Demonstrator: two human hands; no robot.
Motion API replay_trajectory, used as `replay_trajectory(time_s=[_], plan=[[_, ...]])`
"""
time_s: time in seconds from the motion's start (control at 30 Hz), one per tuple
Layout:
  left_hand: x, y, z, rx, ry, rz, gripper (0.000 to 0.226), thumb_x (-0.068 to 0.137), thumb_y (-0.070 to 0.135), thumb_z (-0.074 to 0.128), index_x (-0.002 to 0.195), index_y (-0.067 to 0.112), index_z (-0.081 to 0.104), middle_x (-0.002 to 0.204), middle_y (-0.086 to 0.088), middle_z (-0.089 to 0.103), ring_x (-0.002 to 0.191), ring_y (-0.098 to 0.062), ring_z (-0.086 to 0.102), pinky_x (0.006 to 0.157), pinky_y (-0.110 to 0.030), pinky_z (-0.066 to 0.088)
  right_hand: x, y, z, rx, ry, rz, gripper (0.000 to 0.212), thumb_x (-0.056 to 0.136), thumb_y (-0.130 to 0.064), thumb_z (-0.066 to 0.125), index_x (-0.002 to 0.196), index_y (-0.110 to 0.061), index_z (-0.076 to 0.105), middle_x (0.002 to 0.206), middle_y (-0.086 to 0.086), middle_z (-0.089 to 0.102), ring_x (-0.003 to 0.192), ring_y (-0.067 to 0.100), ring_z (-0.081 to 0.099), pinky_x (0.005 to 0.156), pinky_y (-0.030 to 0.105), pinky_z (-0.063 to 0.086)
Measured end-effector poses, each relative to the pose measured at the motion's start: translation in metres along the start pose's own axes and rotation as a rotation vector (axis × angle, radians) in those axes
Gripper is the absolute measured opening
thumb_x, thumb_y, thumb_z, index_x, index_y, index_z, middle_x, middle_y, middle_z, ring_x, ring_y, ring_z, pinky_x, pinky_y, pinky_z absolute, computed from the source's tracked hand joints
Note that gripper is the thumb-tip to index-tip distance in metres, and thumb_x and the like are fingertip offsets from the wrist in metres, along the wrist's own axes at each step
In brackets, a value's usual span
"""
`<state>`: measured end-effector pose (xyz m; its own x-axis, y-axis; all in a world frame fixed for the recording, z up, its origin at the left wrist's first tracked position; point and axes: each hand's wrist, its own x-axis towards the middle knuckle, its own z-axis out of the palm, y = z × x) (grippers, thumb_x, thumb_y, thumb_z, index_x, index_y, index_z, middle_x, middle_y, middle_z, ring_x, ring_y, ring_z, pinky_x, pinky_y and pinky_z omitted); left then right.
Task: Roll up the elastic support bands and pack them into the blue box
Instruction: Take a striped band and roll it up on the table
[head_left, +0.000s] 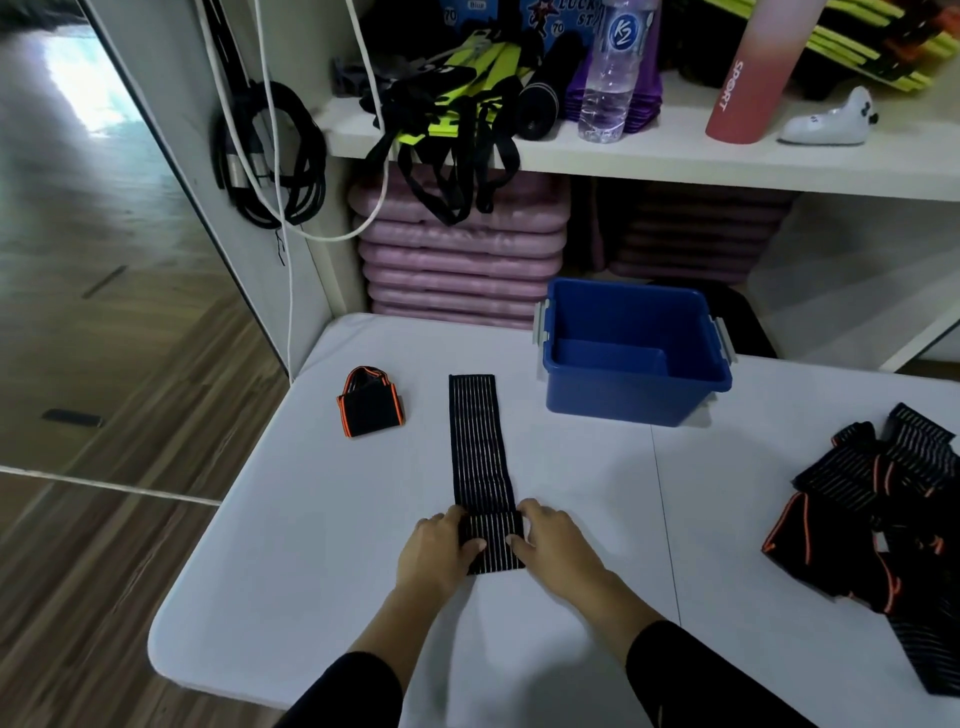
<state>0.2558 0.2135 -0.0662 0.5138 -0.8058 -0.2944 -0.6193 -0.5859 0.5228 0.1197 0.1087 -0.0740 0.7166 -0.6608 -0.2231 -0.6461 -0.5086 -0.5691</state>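
A long black elastic band with thin white stripes (479, 441) lies flat on the white table (322, 545), running away from me. Its near end is folded into a small roll. My left hand (439, 551) and my right hand (550, 543) grip that rolled end from either side, thumbs on top. The blue box (631, 353) stands open behind and to the right of the band; its inside looks empty. A black band with orange edging (370, 402) lies bunched at the left. A pile of several black and orange bands (883, 519) sits at the right edge.
Behind the table is a white shelf (675, 156) with a water bottle (613, 73), a pink bottle (753, 78), and black and yellow straps (457, 130). Pink pads (462, 260) are stacked below. Cables (270, 156) hang at the left. Wooden floor lies left of the table.
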Motion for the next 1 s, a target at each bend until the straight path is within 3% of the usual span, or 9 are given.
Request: replay_trajectory(time_s=[0.07,0.17,0.3,0.43,0.57,0.67,0.8,0.9,1.0], plan=[[-0.004,0.001,0.005,0.074,0.077,0.018,0.047,0.089,0.035,0.055,0.131,0.019,0.04,0.119,-0.006,0.05,0.11,-0.023,0.051,0.083,-0.032,0.049,-0.002,0.002,0.0,0.026,0.033,-0.066,0.038,0.09,-0.024,0.058,0.125,-0.017,0.045,0.118,0.002,0.05,0.107,0.019,0.052,0.089,0.03,0.047],[-0.006,-0.002,0.009,0.124,0.165,0.214,0.041,0.088,0.024,0.056,0.128,0.02,0.048,0.122,-0.002,0.045,0.112,-0.02,0.047,0.087,-0.031,0.049,-0.005,0.008,-0.002,0.0,0.037,-0.241,0.036,0.086,-0.022,0.063,0.12,-0.021,0.052,0.12,-0.006,0.046,0.111,0.012,0.047,0.093,0.024,0.044],[-0.006,-0.012,0.009,0.04,0.011,0.292,0.057,0.079,0.037,0.065,0.13,0.018,0.049,0.125,0.003,0.046,0.115,-0.015,0.045,0.097,-0.029,0.044,-0.003,0.017,-0.003,-0.116,-0.064,-0.322,0.057,0.076,-0.034,0.07,0.128,-0.022,0.049,0.127,-0.011,0.046,0.115,0.008,0.041,0.094,0.02,0.039],[-0.002,-0.014,0.003,0.052,0.017,0.322,0.057,0.073,0.029,0.068,0.127,0.02,0.051,0.123,0.003,0.051,0.113,-0.016,0.048,0.09,-0.02,0.042,0.001,0.013,-0.006,-0.039,-0.074,-0.291,0.05,0.077,-0.026,0.066,0.125,-0.02,0.052,0.123,-0.006,0.051,0.114,0.009,0.044,0.097,0.02,0.039],[0.001,-0.005,-0.014,-0.163,-0.024,0.169,0.032,0.081,0.026,0.063,0.11,0.015,0.058,0.085,-0.001,0.062,0.078,-0.015,0.055,0.067,-0.023,0.043,0.005,0.002,-0.019,0.127,-0.177,-0.084,0.013,0.089,-0.035,0.054,0.093,-0.026,0.062,0.091,-0.005,0.06,0.086,0.009,0.053,0.077,0.021,0.044],[0.005,-0.002,-0.014,-0.19,-0.042,0.065,0.026,0.087,0.029,0.058,0.106,0.011,0.058,0.083,-0.003,0.061,0.075,-0.019,0.057,0.069,-0.027,0.047,0.009,-0.005,-0.018,0.189,-0.162,0.017,0.03,0.094,-0.037,0.048,0.069,-0.02,0.048,0.069,-0.004,0.053,0.062,0.009,0.047,0.06,0.026,0.039],[0.008,-0.001,-0.004,-0.098,0.044,-0.045,0.04,0.086,0.033,0.059,0.119,0.012,0.048,0.106,-0.008,0.052,0.092,-0.025,0.056,0.077,-0.031,0.047,0.011,-0.008,-0.011,0.04,-0.029,0.062,0.027,0.091,-0.035,0.054,0.102,-0.011,0.049,0.088,0.002,0.055,0.078,0.018,0.054,0.071,0.034,0.047],[0.009,-0.001,-0.001,-0.035,0.135,0.076,0.058,0.085,0.028,0.062,0.136,0.018,0.035,0.121,-0.007,0.044,0.105,-0.027,0.054,0.083,-0.034,0.049,0.015,-0.008,-0.009,-0.017,0.077,-0.05,0.048,0.088,-0.025,0.061,0.13,-0.016,0.04,0.123,0.003,0.047,0.112,0.02,0.049,0.09,0.032,0.048],[0.01,-0.004,-0.001,0.099,0.13,0.252,0.051,0.09,0.028,0.054,0.138,0.022,0.038,0.131,-0.002,0.042,0.114,-0.022,0.047,0.093,-0.033,0.047,0.019,-0.005,-0.009,-0.042,0.031,-0.245,0.049,0.086,-0.018,0.06,0.132,-0.02,0.044,0.128,-0.003,0.043,0.12,0.014,0.041,0.097,0.031,0.045]])
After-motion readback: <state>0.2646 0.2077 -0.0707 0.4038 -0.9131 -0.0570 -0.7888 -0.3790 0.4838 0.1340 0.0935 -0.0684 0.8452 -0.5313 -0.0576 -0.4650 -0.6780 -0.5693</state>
